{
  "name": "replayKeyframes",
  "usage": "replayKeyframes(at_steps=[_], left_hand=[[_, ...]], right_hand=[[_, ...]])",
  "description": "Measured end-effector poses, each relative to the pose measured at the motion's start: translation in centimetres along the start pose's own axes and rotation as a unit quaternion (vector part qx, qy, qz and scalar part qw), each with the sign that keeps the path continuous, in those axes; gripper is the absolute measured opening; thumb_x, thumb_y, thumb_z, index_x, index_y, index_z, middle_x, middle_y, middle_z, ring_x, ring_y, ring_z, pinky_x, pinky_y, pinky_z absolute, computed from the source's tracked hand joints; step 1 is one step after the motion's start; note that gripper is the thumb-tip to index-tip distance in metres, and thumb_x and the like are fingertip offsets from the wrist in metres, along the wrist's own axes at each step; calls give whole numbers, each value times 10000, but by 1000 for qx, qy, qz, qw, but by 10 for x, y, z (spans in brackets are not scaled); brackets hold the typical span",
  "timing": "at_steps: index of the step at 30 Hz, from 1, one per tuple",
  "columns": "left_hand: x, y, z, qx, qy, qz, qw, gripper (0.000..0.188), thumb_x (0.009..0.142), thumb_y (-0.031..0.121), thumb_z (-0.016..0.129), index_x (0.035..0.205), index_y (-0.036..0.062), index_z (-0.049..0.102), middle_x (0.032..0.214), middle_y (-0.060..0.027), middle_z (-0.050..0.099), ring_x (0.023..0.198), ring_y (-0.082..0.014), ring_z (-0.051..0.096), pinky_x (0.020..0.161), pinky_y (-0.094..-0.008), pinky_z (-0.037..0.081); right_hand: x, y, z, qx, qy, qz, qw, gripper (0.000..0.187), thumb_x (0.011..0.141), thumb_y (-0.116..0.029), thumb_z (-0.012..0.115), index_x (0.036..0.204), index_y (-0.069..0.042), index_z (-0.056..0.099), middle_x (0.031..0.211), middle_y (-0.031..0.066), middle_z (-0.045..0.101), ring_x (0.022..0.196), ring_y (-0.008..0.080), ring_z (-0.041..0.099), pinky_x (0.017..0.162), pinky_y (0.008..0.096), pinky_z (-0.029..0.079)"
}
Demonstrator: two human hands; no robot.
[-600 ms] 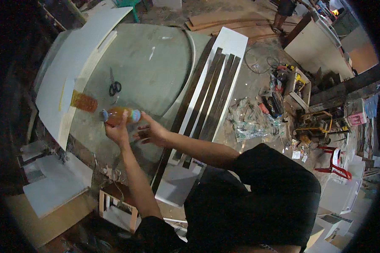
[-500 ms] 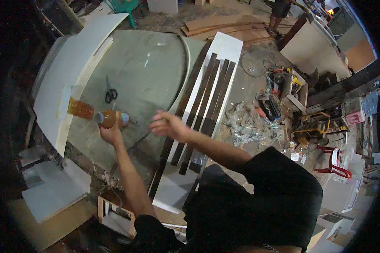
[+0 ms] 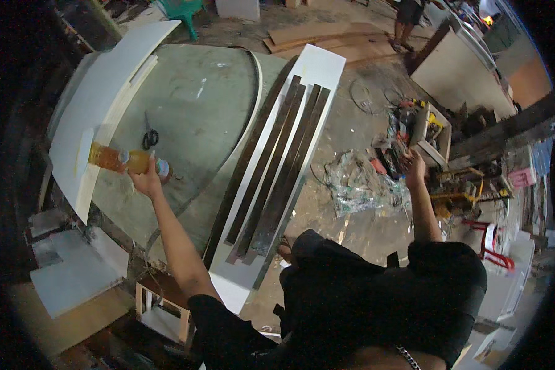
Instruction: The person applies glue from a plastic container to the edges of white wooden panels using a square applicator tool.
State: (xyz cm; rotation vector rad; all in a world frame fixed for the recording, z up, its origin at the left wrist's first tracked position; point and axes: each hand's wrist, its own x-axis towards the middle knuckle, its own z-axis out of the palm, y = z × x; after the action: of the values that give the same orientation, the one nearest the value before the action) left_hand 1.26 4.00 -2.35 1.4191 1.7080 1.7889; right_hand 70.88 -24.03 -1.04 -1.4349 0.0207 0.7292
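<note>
Over the green-grey tabletop (image 3: pixel 191 129) my left hand (image 3: pixel 145 180) is closed round an amber bottle (image 3: pixel 140 161) with a pale label near its right end. Just left of it, by the white boards, is a second amber container (image 3: pixel 106 157). Black-handled scissors (image 3: pixel 149 139) lie beyond the bottle. Well out to the right, my right hand (image 3: pixel 414 168) is raised away from the table. Its fingers look loosely apart and somewhat blurred, with nothing visible in them. In the picture it overlaps the tools on the floor.
White boards (image 3: pixel 108 102) line the table's left side. Dark strips (image 3: pixel 276 166) lie on a long white panel (image 3: pixel 324 61) at its right. Crumpled plastic sheeting (image 3: pixel 357 185), a wooden tool box (image 3: pixel 435 139) and a red chair (image 3: pixel 492 246) are further right. Another person's legs (image 3: pixel 402 31) show at the back.
My right hand has swung from above the table far out to the right. My left hand still grips the bottle, which appears slightly further left and higher as the view shifts.
</note>
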Motion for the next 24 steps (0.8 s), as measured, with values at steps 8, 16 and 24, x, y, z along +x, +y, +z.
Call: replayKeyframes(at_steps=[8, 16, 24], left_hand=[[6, -46, -34, -28, 163, 5, 986, 845, 682, 325, 867, 1306, -33, 424, 1230, -170, 565, 1063, -305, 582, 948, -385, 453], [-125, 144, 84, -56, 5, -4, 998, 183, 832, 108, 732, 943, 1, 634, 1030, -104, 664, 922, -158, 594, 838, -307, 466], [-156, 188, 228, 327, -311, -28, 892, 386, 827, 224, 714, 1167, 64, 627, 1125, -173, 647, 1058, -342, 594, 958, -414, 436]], right_hand=[[85, -25, 47, -103, -176, -83, 975, 261, 915, -333, 548, 1021, -99, 594, 850, 39, 640, 767, 167, 622, 664, 323, 483], [229, -73, 188, -228, -292, -145, 917, 346, 929, -374, 532, 1108, -95, 629, 941, 62, 669, 904, 169, 613, 780, 321, 442], [388, -20, 450, -442, -454, 80, 769, 439, 926, -299, 559, 1285, -52, 512, 1132, 108, 630, 896, 210, 629, 816, 304, 491]])
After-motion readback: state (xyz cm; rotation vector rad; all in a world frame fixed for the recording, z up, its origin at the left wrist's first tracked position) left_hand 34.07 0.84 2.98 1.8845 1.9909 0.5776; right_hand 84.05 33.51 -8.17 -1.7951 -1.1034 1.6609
